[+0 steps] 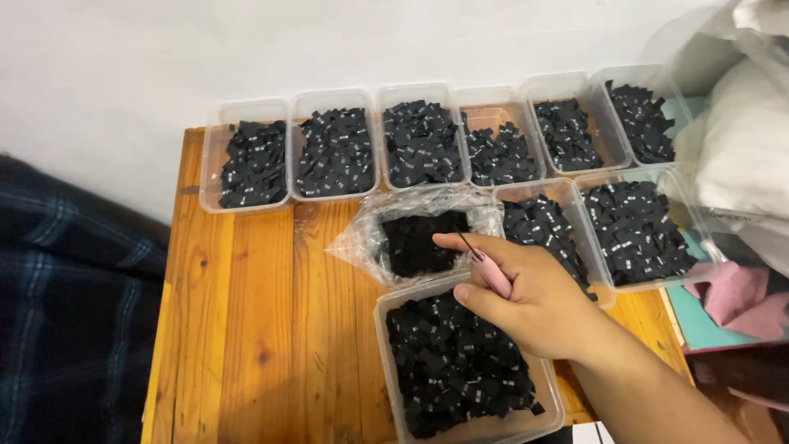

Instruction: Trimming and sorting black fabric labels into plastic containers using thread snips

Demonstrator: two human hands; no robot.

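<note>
Over on the far left, a dark plaid cloth drapes beside the wooden table, whose bare orange boards fill the near-left corner. Along the back edge runs a row of clear plastic tubs, standing side by side, each loaded with small black tags. Moving toward the middle, a crinkled clear plastic bag lies open on the boards just in front of that row, a dark heap of the same tags inside it. Right below the bag sits the near tub, heaped with black tags too, its rim touching the bag's edge. And now the right hand comes in from the lower right, hovering over that tub's far rim, thumb and fingers pinched together around a pink-handled tool whose thin dark metal tip points up toward the bag. The left hand is out of sight. Further right, two more tubs of tags sit behind the hand, and pale bags and pink fabric crowd the right edge.
</note>
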